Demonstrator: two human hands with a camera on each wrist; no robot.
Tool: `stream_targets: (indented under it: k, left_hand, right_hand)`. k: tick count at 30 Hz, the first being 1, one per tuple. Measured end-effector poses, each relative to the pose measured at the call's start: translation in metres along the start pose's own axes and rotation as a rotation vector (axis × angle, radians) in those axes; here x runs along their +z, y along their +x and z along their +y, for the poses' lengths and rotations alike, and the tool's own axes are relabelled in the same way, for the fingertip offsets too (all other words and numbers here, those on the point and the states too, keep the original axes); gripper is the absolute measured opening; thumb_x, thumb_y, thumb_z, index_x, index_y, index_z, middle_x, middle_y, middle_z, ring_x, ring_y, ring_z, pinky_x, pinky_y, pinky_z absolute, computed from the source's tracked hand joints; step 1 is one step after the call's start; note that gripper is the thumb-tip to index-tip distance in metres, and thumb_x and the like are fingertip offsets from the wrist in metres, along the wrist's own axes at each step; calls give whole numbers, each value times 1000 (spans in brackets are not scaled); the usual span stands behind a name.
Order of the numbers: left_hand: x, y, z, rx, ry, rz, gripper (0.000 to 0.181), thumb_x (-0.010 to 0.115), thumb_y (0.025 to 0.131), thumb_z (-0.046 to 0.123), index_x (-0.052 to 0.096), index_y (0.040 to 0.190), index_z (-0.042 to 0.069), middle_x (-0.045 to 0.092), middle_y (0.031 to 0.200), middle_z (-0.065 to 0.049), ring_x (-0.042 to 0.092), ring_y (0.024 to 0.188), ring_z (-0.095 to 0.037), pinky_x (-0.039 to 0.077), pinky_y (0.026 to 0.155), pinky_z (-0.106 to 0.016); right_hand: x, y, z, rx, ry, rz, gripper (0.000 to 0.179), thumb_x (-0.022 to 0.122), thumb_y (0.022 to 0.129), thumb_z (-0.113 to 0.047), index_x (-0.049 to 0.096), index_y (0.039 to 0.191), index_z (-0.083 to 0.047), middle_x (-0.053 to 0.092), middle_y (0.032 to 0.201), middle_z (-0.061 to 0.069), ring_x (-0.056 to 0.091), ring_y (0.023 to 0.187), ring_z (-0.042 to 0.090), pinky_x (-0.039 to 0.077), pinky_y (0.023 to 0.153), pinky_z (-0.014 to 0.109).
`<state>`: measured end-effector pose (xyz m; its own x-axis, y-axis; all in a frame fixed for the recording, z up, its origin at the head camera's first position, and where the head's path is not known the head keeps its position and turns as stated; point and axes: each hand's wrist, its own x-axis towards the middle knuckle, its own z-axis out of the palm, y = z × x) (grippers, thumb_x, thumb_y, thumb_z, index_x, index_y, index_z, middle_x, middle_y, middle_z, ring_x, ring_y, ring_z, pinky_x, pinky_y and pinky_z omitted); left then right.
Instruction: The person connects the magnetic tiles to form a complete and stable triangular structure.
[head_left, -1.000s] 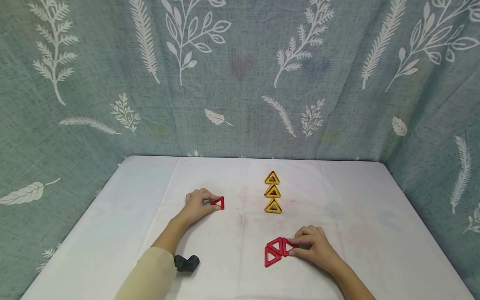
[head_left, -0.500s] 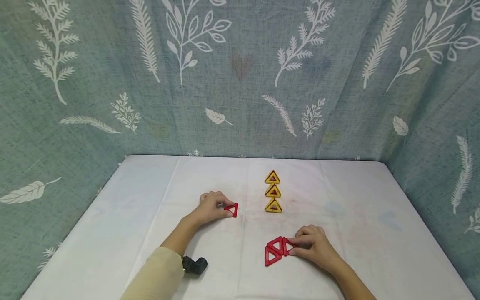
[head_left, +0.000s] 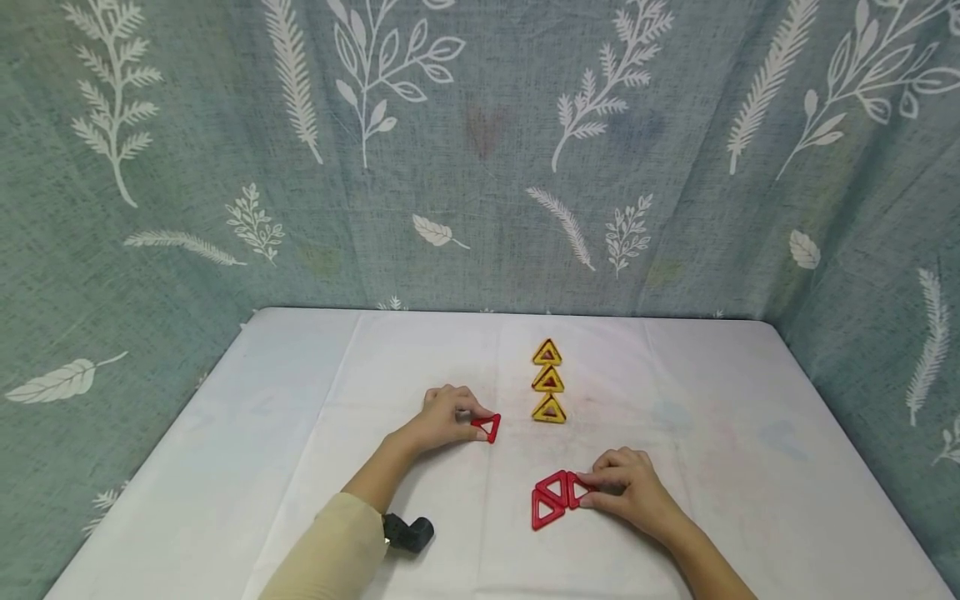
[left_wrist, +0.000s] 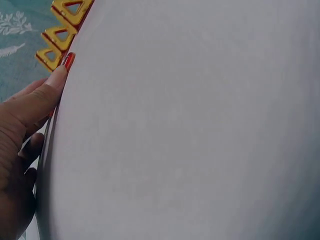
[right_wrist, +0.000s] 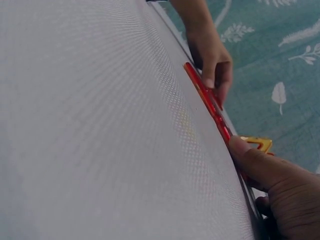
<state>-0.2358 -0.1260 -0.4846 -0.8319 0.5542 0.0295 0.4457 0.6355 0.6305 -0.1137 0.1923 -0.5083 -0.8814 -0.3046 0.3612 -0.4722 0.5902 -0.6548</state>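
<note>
My left hand [head_left: 446, 421] pinches a red triangle tile [head_left: 495, 428] with an open middle, between thumb and fingers, left of the yellow pieces. In the left wrist view only a bit of this red tile [left_wrist: 69, 59] shows past the thumb. My right hand [head_left: 632, 493] pinches another red triangle tile [head_left: 576, 491] by its right corner. That tile lies edge to edge with a second red triangle [head_left: 553, 486], and a third red triangle [head_left: 546, 510] adjoins at lower left, all flat on the table.
Three yellow triangles with red edges stand in a column at the back; the nearest yellow triangle [head_left: 549, 409] is level with my left hand. A white cloth covers the table [head_left: 720, 392]. Behind it hangs a green leaf-patterned curtain [head_left: 480, 167]. A black wrist camera [head_left: 409, 533] juts from the left sleeve.
My left hand has moved right and slightly nearer, carrying its red triangle tile toward the other red ones. The right hand keeps its hold on its tile in the same place.
</note>
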Motion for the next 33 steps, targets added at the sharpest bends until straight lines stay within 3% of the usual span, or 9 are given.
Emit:
stream_targets:
  k: [7,15,22,33]
  left_hand:
    - [7,2,10,37,7,-28,32,80,73,34,75,102,22,59,91,11,47,95,-13,21,96,-48]
    - [17,3,25,124,23,-151,32,79,73,36,75,103,27,57,91,14,42,94,-9,22,90,-42]
    - [26,6,36,136,19,-197,31,80,72,36,75,103,29,53,91,16,40,97,-8,22,93,-40]
    - [32,15,44,194,56,-250,33,79,73,38,74,105,31,52,92,15,39,97,-7,22,94,-41]
  right_hand:
    - [0,0,1,-37,4,9,29,83,66,-26,78,93,-17,59,83,-18,45,79,2,27,78,30]
    - [0,0,0,-38,4,2,28,83,67,-25,78,93,-17,58,83,-18,45,80,1,27,77,30]
    - [0,-1,-1,-6,-27,-8,29,84,66,-28,78,93,-18,57,83,-20,45,81,1,27,80,31]
    - [0,0,0,-30,-28,-3,29,83,67,-29,78,93,-19,57,83,-20,45,81,1,26,79,31]
